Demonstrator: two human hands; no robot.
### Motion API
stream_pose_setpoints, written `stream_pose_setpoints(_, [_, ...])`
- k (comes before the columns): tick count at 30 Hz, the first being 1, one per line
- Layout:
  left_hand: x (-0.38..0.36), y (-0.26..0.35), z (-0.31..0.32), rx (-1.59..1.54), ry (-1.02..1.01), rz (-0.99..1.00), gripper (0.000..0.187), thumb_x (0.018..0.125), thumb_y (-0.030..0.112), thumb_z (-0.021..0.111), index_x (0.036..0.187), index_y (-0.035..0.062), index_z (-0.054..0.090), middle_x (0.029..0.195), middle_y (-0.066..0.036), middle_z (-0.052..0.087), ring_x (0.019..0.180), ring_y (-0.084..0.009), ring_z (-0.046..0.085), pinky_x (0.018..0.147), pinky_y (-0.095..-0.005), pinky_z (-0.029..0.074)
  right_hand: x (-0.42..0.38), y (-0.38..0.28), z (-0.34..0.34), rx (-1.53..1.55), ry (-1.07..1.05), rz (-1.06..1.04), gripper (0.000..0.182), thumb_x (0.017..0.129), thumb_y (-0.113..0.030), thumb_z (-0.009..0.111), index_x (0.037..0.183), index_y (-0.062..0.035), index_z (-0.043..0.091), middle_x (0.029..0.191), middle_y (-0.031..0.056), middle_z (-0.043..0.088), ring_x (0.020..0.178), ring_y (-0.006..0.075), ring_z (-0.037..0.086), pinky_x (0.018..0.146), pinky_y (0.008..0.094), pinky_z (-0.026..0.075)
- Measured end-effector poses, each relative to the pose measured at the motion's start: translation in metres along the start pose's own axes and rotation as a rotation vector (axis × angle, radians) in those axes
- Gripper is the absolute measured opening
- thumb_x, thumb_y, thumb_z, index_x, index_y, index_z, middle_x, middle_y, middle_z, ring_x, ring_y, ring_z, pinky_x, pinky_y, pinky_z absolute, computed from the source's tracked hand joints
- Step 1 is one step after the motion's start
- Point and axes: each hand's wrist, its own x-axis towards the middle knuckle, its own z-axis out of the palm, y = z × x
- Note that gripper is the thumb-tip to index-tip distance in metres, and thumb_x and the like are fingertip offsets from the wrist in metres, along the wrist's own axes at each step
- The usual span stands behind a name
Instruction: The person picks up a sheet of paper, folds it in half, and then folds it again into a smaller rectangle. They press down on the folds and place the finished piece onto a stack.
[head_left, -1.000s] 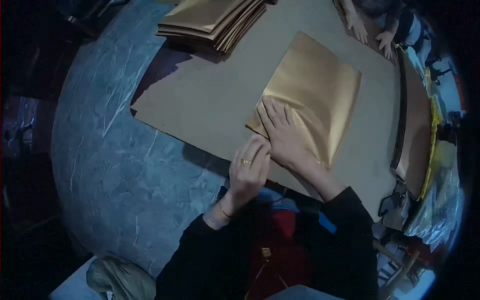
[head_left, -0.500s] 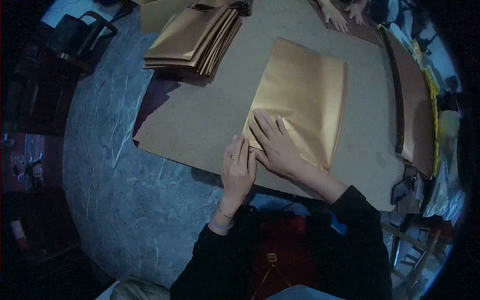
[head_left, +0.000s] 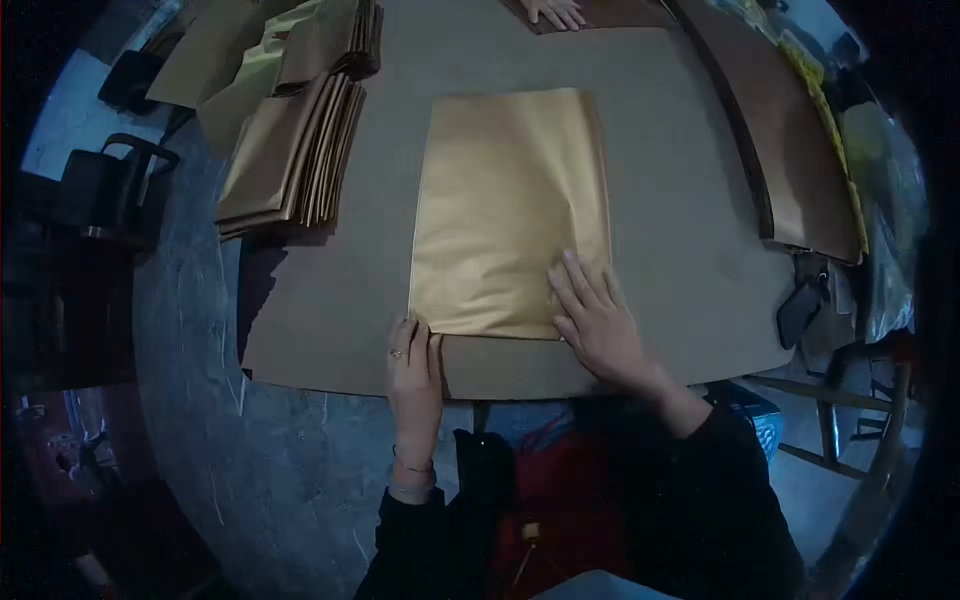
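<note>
A flat rectangle of folded gold paper lies in front of me on a brown board, with creases near its lower edge. My left hand, with a ring on one finger, is at the paper's lower left corner, fingers and thumb closed on the corner. My right hand rests flat on the lower right part of the paper, palm down, fingers stretched out.
A stack of folded gold-brown paper stands at the left, with more brown paper behind it. Along the right side lies a long brown strip. Another person's hand is at the far edge. A grey marbled surface shows below the board.
The view has shifted, and the gold paper now lies straighter before me. My right hand has moved from near the lower left corner to the lower right, while my left hand stays at the left corner.
</note>
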Motion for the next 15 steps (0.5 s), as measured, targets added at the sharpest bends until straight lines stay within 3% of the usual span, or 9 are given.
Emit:
stream_pose_setpoints(2, [-0.003, 0.004, 0.0, 0.028, -0.055, -0.025, 0.019, 0.083, 0.004, 0.064, 0.101, -0.0036, 0.064, 0.105, -0.015, 0.061, 0.097, -0.0312, 0.06, 0.084, -0.038, 0.051, -0.004, 0.006, 0.002, 0.17, -0.049, -0.012, 0.053, 0.096, -0.032, 0.04, 0.141, -0.0068, 0.033, 0.15, 0.0147, 0.022, 0.14, 0.0282, 0.018, 0.114, 0.0469, 0.014])
stream_pose_setpoints(7, [0.0, 0.011, 0.0, 0.079, -0.086, 0.083, 0.019, 0.082, 0.003, 0.064, 0.099, -0.0037, 0.063, 0.102, -0.013, 0.062, 0.095, -0.0297, 0.06, 0.082, -0.0379, 0.051, -0.011, 0.024, -0.001, 0.254, -0.049, -0.002, 0.055, 0.093, -0.033, 0.045, 0.141, -0.0087, 0.034, 0.15, 0.0131, 0.024, 0.14, 0.0272, 0.02, 0.113, 0.0458, 0.016])
stream_pose_setpoints(10, [-0.003, 0.016, 0.004, 0.05, -0.066, 0.112, 0.015, 0.081, 0.003, 0.064, 0.094, -0.0037, 0.062, 0.099, -0.014, 0.061, 0.091, -0.0304, 0.06, 0.077, -0.0379, 0.05, -0.013, 0.034, -0.002, 0.242, -0.026, -0.039, 0.054, 0.093, -0.032, 0.046, 0.14, -0.0086, 0.036, 0.15, 0.0118, 0.025, 0.139, 0.0264, 0.022, 0.113, 0.046, 0.017])
stream_pose_setpoints(12, [-0.004, 0.018, 0.005, 0.072, -0.051, 0.107, 0.015, 0.081, 0.003, 0.064, 0.094, -0.0032, 0.062, 0.099, -0.014, 0.061, 0.091, -0.03, 0.06, 0.076, -0.0376, 0.05, -0.013, 0.034, -0.003, 0.18, -0.04, -0.045, 0.054, 0.095, -0.039, 0.043, 0.142, -0.0136, 0.035, 0.15, 0.0092, 0.026, 0.14, 0.0225, 0.022, 0.114, 0.0439, 0.016])
stream_pose_setpoints(15, [-0.004, 0.016, 0.005, 0.081, -0.043, 0.108, 0.015, 0.081, 0.003, 0.065, 0.094, -0.0026, 0.062, 0.099, -0.013, 0.06, 0.09, -0.0293, 0.06, 0.075, -0.0372, 0.05, -0.012, 0.034, -0.002, 0.247, -0.022, -0.06, 0.054, 0.093, -0.03, 0.047, 0.14, -0.0076, 0.036, 0.15, 0.0112, 0.025, 0.139, 0.0254, 0.023, 0.114, 0.0468, 0.015])
